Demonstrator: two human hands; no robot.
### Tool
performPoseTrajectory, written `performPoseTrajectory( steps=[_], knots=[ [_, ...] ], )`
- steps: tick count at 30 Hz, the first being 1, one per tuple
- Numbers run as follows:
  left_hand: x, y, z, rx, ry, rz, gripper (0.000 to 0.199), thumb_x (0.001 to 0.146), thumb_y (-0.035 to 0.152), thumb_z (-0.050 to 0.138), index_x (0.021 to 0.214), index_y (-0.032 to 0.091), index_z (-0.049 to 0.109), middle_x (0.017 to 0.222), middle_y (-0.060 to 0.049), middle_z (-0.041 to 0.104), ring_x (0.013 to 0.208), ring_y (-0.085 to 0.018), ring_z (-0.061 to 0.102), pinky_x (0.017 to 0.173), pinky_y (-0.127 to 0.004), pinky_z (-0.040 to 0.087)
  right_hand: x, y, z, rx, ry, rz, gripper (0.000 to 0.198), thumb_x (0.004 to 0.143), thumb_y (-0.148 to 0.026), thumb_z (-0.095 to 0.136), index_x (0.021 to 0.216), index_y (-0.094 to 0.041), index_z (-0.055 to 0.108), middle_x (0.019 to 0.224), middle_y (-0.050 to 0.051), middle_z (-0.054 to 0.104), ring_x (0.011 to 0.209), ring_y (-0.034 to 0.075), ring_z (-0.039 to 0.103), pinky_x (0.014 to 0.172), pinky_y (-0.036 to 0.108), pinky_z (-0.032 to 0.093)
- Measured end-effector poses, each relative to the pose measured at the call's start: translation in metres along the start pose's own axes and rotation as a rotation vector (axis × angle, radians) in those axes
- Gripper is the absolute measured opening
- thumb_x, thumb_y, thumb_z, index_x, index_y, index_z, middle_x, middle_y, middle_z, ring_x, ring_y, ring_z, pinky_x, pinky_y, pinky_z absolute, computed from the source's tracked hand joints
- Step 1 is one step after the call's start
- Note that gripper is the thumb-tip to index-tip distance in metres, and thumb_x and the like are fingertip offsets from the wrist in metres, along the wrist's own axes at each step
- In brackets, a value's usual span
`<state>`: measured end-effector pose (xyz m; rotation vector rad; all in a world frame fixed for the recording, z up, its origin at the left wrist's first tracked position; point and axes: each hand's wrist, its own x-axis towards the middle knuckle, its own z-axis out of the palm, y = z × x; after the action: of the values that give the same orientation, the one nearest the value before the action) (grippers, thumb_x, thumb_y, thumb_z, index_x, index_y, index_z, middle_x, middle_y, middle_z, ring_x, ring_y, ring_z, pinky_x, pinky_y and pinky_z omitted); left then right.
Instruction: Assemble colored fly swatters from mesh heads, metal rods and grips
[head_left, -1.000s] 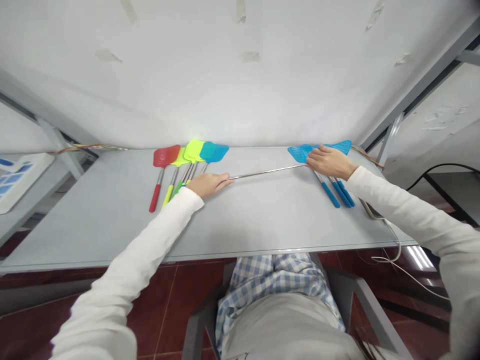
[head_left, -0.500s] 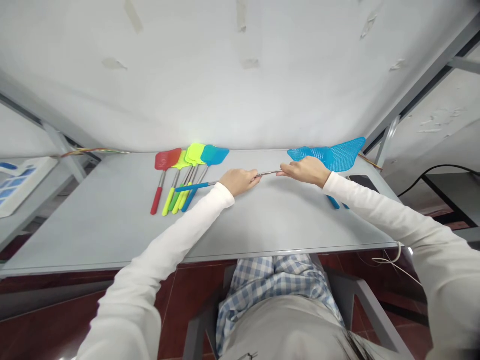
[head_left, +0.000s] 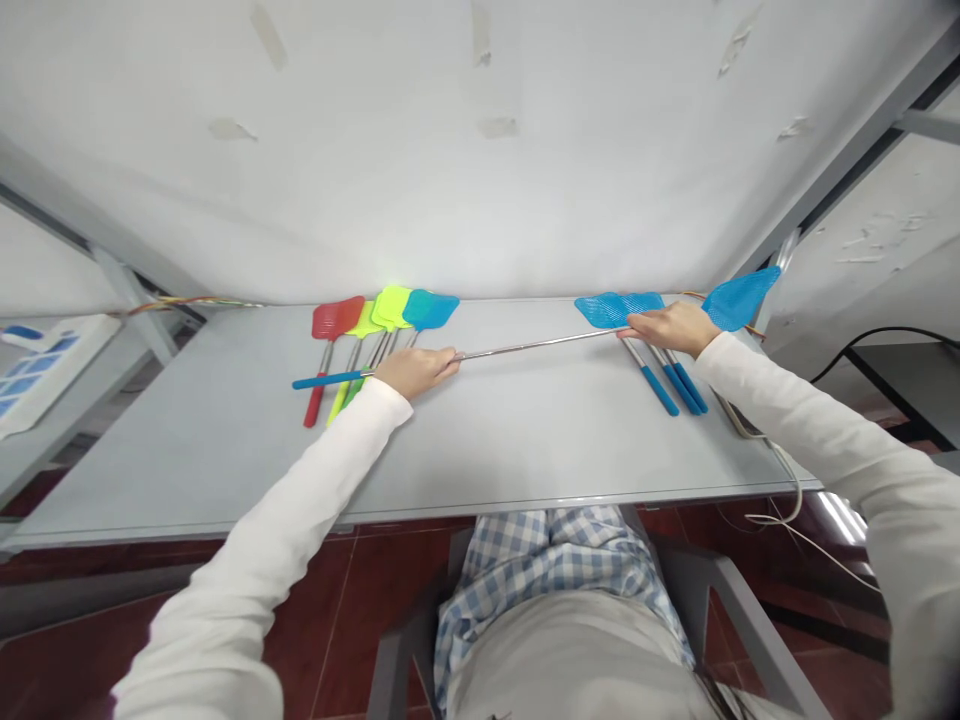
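Observation:
Both my hands grip one blue fly swatter [head_left: 541,344] with a thin telescopic metal rod, held above the table and stretched out sideways. My left hand [head_left: 417,373] is closed round the rod near the blue handle, which points left. At the other end my right hand [head_left: 670,328] is closed on the rod close to the blue mesh head, which sticks out beyond it to the right. Beneath my left hand lies a group of swatters: a red swatter [head_left: 337,319], several yellow-green swatters [head_left: 391,305] and a blue one [head_left: 430,310]. Several blue swatters [head_left: 602,311] lie under my right hand.
The grey table [head_left: 525,440] meets a white wall [head_left: 480,200] at its back edge. A phone-like dark object and a white cable [head_left: 787,465] are at the right side. Metal frame posts stand at both ends, and wires [head_left: 187,300] run along the back left.
My hands have moved apart, the left to the left and the right to the right. The swatter's metal rod now shows much longer between them.

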<state>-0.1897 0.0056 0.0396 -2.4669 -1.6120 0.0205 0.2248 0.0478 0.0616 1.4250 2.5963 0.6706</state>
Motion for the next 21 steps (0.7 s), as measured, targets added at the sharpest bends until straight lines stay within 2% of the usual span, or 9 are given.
performPoseTrajectory(
  steps=[6, 11, 13, 16, 18, 21],
  knots=[
    [-0.005, 0.001, -0.005, 0.058, -0.047, -0.019, 0.039, 0.093, 0.040, 0.034, 0.091, 0.019, 0.066, 0.076, -0.013, 0.069, 0.071, -0.025, 0.065, 0.059, -0.031, 0.036, -0.009, 0.008, 0.002, -0.018, -0.020, 0.043, 0.065, 0.096, -0.061, 0.016, 0.079, -0.016, 0.060, 0.065, 0.006, 0.063, 0.053, 0.012, 0.048, 0.054, 0.027, 0.015],
    [-0.008, 0.005, -0.014, -0.034, 0.005, -0.027, 0.041, 0.094, 0.048, 0.032, 0.086, 0.022, 0.063, 0.079, -0.009, 0.069, 0.073, -0.022, 0.063, 0.059, -0.028, 0.032, -0.013, 0.017, 0.003, -0.051, -0.019, 0.046, 0.063, 0.096, -0.061, 0.016, 0.081, -0.017, 0.059, 0.072, 0.008, 0.067, 0.055, 0.012, 0.049, 0.055, 0.028, 0.013],
    [-0.012, -0.001, -0.013, -0.077, 0.007, -0.053, 0.042, 0.092, 0.053, 0.032, 0.085, 0.023, 0.061, 0.080, -0.006, 0.069, 0.073, -0.021, 0.062, 0.059, -0.027, 0.031, -0.016, 0.023, 0.004, -0.049, -0.037, 0.039, 0.064, 0.097, -0.059, 0.014, 0.083, -0.017, 0.060, 0.076, 0.010, 0.068, 0.059, 0.012, 0.050, 0.056, 0.029, 0.013],
    [-0.021, -0.019, -0.006, -0.069, -0.080, -0.075, 0.042, 0.091, 0.057, 0.033, 0.089, 0.025, 0.060, 0.079, -0.004, 0.069, 0.071, -0.020, 0.061, 0.059, -0.026, 0.031, -0.021, 0.034, 0.008, -0.057, -0.077, 0.027, 0.061, 0.098, -0.057, 0.017, 0.088, -0.015, 0.061, 0.082, 0.014, 0.069, 0.063, 0.013, 0.052, 0.057, 0.030, 0.014],
    [-0.027, -0.028, 0.000, -0.033, -0.141, -0.053, 0.042, 0.092, 0.056, 0.031, 0.094, 0.025, 0.060, 0.079, -0.004, 0.069, 0.071, -0.021, 0.062, 0.058, -0.025, 0.032, -0.024, 0.040, 0.012, -0.082, -0.112, 0.012, 0.058, 0.098, -0.056, 0.022, 0.090, -0.014, 0.061, 0.083, 0.015, 0.069, 0.062, 0.012, 0.050, 0.057, 0.030, 0.013],
    [-0.031, -0.033, 0.009, 0.000, -0.160, -0.015, 0.043, 0.093, 0.055, 0.029, 0.098, 0.024, 0.059, 0.081, -0.006, 0.070, 0.072, -0.022, 0.064, 0.058, -0.026, 0.034, -0.025, 0.041, 0.015, -0.111, -0.163, 0.008, 0.058, 0.097, -0.057, 0.023, 0.092, -0.014, 0.061, 0.082, 0.015, 0.069, 0.057, 0.011, 0.046, 0.058, 0.031, 0.011]
  ],
)
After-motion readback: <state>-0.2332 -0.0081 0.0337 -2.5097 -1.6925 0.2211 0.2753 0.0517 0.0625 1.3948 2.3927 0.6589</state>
